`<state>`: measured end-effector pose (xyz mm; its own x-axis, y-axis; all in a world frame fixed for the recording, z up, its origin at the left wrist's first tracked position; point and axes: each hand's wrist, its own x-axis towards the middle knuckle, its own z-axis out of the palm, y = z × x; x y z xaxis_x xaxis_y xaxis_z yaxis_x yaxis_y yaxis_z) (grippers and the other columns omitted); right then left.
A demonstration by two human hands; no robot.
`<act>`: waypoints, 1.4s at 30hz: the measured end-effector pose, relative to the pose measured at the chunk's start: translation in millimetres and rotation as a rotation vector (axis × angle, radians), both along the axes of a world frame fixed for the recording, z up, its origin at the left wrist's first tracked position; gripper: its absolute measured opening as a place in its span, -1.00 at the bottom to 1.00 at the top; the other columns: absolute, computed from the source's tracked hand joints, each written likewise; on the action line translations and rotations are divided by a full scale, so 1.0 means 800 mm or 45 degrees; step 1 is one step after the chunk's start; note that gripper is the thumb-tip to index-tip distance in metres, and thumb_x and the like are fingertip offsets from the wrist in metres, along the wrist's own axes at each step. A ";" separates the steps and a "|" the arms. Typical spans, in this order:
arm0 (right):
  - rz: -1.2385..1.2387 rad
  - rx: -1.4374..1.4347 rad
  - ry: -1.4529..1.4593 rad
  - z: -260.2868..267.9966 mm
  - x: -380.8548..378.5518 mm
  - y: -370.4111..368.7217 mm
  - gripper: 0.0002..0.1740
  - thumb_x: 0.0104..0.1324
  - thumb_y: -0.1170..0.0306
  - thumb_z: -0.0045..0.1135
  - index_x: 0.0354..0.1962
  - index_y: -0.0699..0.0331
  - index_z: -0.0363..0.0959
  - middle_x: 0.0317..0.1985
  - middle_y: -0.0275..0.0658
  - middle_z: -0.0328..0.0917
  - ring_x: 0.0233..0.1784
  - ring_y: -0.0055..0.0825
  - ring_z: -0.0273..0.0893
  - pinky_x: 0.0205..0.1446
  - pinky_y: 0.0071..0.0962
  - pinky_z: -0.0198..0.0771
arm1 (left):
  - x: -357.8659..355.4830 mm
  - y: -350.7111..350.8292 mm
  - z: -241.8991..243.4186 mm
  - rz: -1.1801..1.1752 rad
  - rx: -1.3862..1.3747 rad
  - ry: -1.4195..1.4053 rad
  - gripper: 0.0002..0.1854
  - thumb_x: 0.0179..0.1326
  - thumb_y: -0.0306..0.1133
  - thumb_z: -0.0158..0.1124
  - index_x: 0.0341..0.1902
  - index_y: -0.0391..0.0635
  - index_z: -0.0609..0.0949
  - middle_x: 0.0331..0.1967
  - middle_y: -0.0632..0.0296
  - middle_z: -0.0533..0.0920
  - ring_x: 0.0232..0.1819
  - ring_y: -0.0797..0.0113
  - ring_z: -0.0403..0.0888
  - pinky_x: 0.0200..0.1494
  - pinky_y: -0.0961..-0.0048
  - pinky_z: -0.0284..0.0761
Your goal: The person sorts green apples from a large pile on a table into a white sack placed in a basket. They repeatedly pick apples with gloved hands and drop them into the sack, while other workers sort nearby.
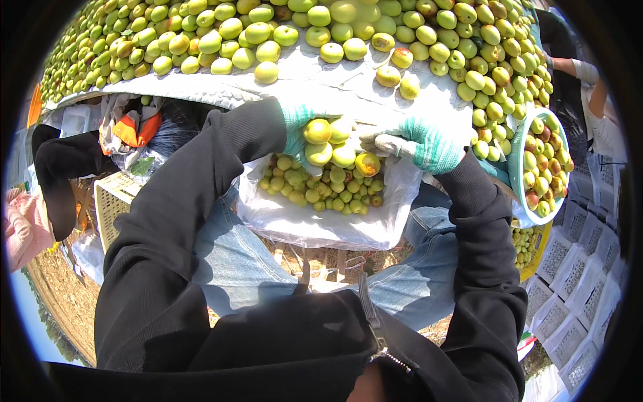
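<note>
Several green jujubes [326, 140] are gathered in my left hand [297, 128], which wears a teal and white knit glove. My right hand [427, 143], gloved alike, points its fingertips at the right side of that cluster. Just below those fingertips is a jujube with a brown-orange blemish [367, 164]; which hand supports it, if either, is unclear. Under both hands, between my knees, a crate lined with clear plastic film [321, 228] contains many smaller-looking green jujubes [341, 193]. Ahead, loose jujubes [256, 32] are heaped on a white sheet [321, 80].
At right a light-blue basket [565, 176] of jujubes stands above a yellow crate [542, 251]. Stacked film-lined white crates [567, 281] lie farther right. A cream crate [113, 201] sits at left. Other people's arms [598, 95] and legs [65, 166] show at both sides.
</note>
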<state>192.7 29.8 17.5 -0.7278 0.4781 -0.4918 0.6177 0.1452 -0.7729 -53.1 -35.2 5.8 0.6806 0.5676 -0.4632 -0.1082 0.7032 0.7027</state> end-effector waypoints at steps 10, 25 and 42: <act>-0.276 0.861 -0.237 -0.053 -0.052 0.053 -0.31 -0.01 0.14 0.39 0.03 0.25 0.36 0.09 -0.03 0.29 0.13 -0.09 0.35 0.17 -0.29 0.36 | 0.017 0.084 -0.013 0.325 1.417 1.877 -0.53 0.20 -0.10 0.23 0.16 0.03 0.49 0.25 0.01 0.35 0.12 0.11 0.45 0.17 0.24 0.40; -0.793 1.195 0.340 -0.014 -0.046 0.133 -0.68 0.19 0.44 0.21 -0.07 0.19 0.52 -0.08 -0.17 0.54 -0.12 -0.33 0.56 0.00 -0.45 0.46 | 0.053 0.131 -0.001 0.482 1.521 1.877 -0.45 0.18 -0.08 0.21 0.27 0.16 0.41 0.22 0.08 0.36 0.16 0.01 0.40 0.18 0.21 0.38; -0.103 1.144 -0.566 -0.034 -0.056 0.062 -0.44 0.26 0.34 0.02 0.24 -0.03 0.25 0.34 -0.07 0.15 0.07 -0.09 0.49 0.09 -0.18 0.44 | 0.045 0.067 -0.013 -0.388 1.469 1.924 -0.28 0.22 0.21 -0.01 0.43 0.27 0.20 0.51 0.16 -0.06 0.50 -0.06 -0.14 0.38 -0.21 -0.17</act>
<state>147.6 79.4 -10.0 -0.5147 0.8453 -0.1435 0.8573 0.5061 -0.0941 -17.3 18.2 -4.7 0.2549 0.9419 -0.2189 0.9625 -0.2254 0.1507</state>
